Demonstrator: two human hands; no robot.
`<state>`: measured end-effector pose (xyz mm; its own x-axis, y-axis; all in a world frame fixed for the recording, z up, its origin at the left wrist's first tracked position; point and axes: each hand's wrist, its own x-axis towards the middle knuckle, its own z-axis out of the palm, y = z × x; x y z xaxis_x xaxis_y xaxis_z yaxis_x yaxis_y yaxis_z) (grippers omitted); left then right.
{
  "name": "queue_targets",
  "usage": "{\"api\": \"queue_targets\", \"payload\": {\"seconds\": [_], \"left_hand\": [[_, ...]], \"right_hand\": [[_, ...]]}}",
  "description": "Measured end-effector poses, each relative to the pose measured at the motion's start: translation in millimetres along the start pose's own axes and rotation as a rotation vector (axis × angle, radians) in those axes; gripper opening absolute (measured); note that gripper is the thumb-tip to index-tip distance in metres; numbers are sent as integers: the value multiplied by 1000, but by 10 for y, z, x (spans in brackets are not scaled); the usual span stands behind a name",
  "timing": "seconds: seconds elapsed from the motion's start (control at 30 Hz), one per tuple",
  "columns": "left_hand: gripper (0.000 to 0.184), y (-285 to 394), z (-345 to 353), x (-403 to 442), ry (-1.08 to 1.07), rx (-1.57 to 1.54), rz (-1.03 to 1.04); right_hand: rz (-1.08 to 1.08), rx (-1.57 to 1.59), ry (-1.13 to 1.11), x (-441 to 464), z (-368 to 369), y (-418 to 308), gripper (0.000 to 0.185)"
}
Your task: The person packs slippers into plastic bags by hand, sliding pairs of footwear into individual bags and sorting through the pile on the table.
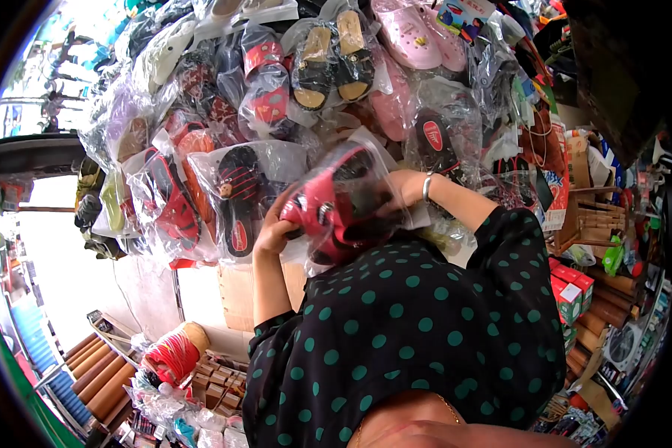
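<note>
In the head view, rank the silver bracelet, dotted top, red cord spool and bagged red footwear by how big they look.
1. Dotted top
2. Bagged red footwear
3. Red cord spool
4. Silver bracelet
Apparent size only; the spool sits farther off.

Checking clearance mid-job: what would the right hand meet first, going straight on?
The right hand would likely meet the bagged red slippers first; it seems to touch them, though blur leaves depth unclear.

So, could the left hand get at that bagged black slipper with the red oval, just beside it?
Probably: the black slipper is close by the left hand, with nothing solid seen between. But that hand is gripping the bagged red footwear, and clear plastic covers the slipper.
</note>
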<state>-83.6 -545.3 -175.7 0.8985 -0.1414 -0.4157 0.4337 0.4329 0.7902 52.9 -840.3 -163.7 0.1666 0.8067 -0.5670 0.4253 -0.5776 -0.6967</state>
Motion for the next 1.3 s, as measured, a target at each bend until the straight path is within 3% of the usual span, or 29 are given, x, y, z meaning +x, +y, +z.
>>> {"api": "queue_targets", "payload": {"seconds": [0.03, 0.1, 0.13, 0.17, 0.23, 0.27, 0.3, 0.37, 0.43, 0.5, 0.53, 0.6, 0.63, 0.7, 0.77, 0.83, 0.9, 0.97, 1.03, 1.07, 1.1, 1.17, 1.23, 1.3], "left_hand": [[85, 23, 13, 24, 0, 1, 0], [85, 80, 52, 65, -100, 50, -78], [85, 109, 71, 69, -84, 63, -65], [85, 114, 66, 72, -83, 63, -64], [86, 125, 48, 78, -145, 121, -87], [87, 121, 36, 77, -180, 115, -101], [87, 114, 11, 85, -182, 119, -103], [84, 104, -34, 99, -304, 41, -14], [76, 136, -59, 125, -324, -95, -49], [69, 206, -92, 213, -344, -233, -83], [60, 270, -106, 286, -241, 83, -207], [35, 263, 166, 344, -84, 387, -158], [35, 262, 166, 353, -81, 384, -158], [28, 288, 146, 417, -138, 515, -326], [22, 266, 101, 455, -183, 578, -306], [19, 275, 169, 470, -106, 745, -9], [17, 335, 226, 518, -34, 713, 70], [15, 280, 258, 625, 95, 920, 273], [15, 241, 264, 705, 125, 1081, 368], [15, 220, 270, 715, 150, 1198, 392], [15, 198, 279, 728, 175, 1315, 417], [16, 187, 265, 733, 157, 1172, 407], [19, 306, 420, 570, 223, 1067, 333], [22, 302, 400, 399, 264, 1030, 329]], "right_hand": [[0, 0, 1, 31, 82, 126, 51], [-286, 363, 234, 24, 119, 194, 46], [-91, 557, 148, 17, 57, 244, 49], [-92, 556, 149, 4, 42, 230, 49], [-226, 834, 460, -8, 27, 197, 59], [-362, 796, 523, 7, 50, 163, 66], [-363, 798, 527, 6, 75, 112, 66], [-286, 1219, 493, -19, 103, 22, 61], [-299, 1231, 514, 21, 188, 102, 60], [-178, 1293, 512, -6, 266, 109, 58], [-176, 1316, 512, -15, 303, 93, 55], [-183, 1335, 527, -22, 383, 69, 54], [-193, 1355, 542, -19, 413, 66, 53], [-157, 1277, 530, -19, 441, 140, 53], [-119, 1203, 528, -63, 430, 125, 53], [-148, 1101, 524, -151, 349, -1, 53], [-79, 1085, 436, -132, 294, -38, 51], [-10, 1065, 344, -41, 253, -31, 50], [79, 780, 352, 204, 294, 88, 50], [20, 515, 511, 428, 437, 306, 50], [24, 522, 509, 432, 447, 301, 50], [-2, 221, 880, 390, 518, 298, 45], [39, 389, 828, 84, 391, 132, 36], [-9, 347, 1083, 86, 420, 314, 33]]}}
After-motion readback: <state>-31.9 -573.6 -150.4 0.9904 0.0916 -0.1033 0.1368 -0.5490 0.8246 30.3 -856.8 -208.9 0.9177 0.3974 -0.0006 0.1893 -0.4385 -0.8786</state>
